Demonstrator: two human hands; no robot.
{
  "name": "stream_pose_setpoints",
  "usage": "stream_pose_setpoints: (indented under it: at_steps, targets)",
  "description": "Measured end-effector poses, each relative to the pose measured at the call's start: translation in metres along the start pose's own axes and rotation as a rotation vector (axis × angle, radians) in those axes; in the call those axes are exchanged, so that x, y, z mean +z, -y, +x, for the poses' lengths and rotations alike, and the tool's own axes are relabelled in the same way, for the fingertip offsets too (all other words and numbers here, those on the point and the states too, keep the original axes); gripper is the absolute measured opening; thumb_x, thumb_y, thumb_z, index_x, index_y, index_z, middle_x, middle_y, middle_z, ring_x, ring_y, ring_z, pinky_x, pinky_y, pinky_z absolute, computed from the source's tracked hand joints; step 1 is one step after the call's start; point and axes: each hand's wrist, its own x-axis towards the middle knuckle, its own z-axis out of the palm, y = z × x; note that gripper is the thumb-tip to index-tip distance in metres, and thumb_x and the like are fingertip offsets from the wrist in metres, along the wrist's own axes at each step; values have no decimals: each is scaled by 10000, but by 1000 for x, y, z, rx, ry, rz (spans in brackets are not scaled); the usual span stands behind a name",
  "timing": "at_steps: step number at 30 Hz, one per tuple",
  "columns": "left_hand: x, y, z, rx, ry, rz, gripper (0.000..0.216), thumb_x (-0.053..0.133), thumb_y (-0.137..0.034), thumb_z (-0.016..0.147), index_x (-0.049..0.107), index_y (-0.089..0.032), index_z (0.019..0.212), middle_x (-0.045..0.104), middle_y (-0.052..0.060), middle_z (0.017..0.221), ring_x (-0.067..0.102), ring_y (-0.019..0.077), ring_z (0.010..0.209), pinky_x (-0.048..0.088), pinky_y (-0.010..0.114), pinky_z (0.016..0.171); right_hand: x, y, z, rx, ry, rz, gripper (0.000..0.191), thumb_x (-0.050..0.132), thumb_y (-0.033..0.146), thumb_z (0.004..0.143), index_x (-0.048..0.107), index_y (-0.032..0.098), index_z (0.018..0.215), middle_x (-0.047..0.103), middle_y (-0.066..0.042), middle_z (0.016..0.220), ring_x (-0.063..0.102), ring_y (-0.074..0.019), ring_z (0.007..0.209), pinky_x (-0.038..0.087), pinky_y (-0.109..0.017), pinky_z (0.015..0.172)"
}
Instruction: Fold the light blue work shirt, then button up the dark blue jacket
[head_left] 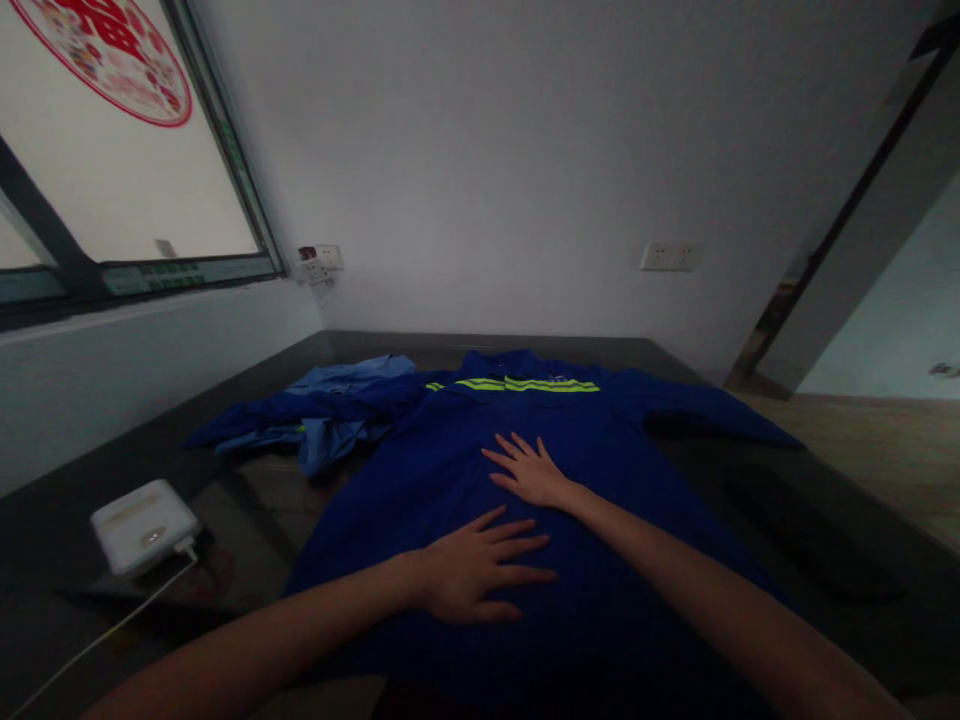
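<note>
A dark blue work jacket (600, 440) with yellow-green reflective stripes across its chest lies spread flat on a dark table (825, 520), sleeves out to both sides. My left hand (480, 570) rests flat on the jacket's lower middle, fingers spread and pointing right. My right hand (529, 470) lies flat a little farther up the jacket, fingers stretched toward the upper left. Neither hand holds anything.
A lighter blue garment (337, 410) lies crumpled at the jacket's left. A white box-shaped device (142, 525) with a white cable (97, 635) sits near the table's left edge. Wall sockets (670, 256) are on the back wall, a window (112, 150) at left, a doorway at right.
</note>
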Motion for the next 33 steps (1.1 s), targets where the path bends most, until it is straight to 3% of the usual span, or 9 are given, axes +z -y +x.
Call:
stream_pose_setpoints:
  at_steps: [5,9,12,17,25,33]
  targets:
    - [-1,-2,-4,33,5,-53,588,413,-497,905,272,-303,1442,212,75,1537,158,307,1411,141,586,1105,-2,3,-7,-14,32,29,596,265,631,897,231,396,1444,114,-25,1562,53,-325,1416,28,-667,1044]
    - [-11,7,3,35,-58,-57,563,443,-479,903,343,-261,1412,317,106,1493,294,272,1368,241,492,1105,-15,4,3,-18,-22,32,599,287,681,865,425,375,1362,288,-50,1512,155,-349,1382,106,-654,1038]
    - [-20,24,16,16,-141,14,514,452,-461,906,414,-241,1370,377,113,1456,345,255,1339,250,456,1106,-30,-1,24,-15,-154,18,534,355,627,880,565,302,1248,444,-74,1406,279,-318,1315,230,-543,1045]
    - [-26,65,36,-34,-145,83,534,444,-490,902,387,-267,1385,360,101,1468,307,278,1359,211,525,1108,-60,-30,71,-2,-299,-24,343,459,408,914,631,191,1115,607,-96,1181,461,-246,1148,346,-374,992]
    - [-27,96,35,-7,-126,25,538,416,-506,909,356,-290,1397,331,73,1490,259,267,1385,222,540,1106,-90,-98,165,203,-290,-53,245,501,205,848,669,228,1025,683,-59,1048,586,-219,1019,429,-296,852]
    - [16,137,55,9,-185,19,430,331,-319,974,337,-342,1403,461,-22,1404,417,179,1306,340,417,1104,-80,-141,281,297,-350,-22,354,550,197,832,595,211,1183,647,-72,1164,566,-205,1110,429,-301,901]
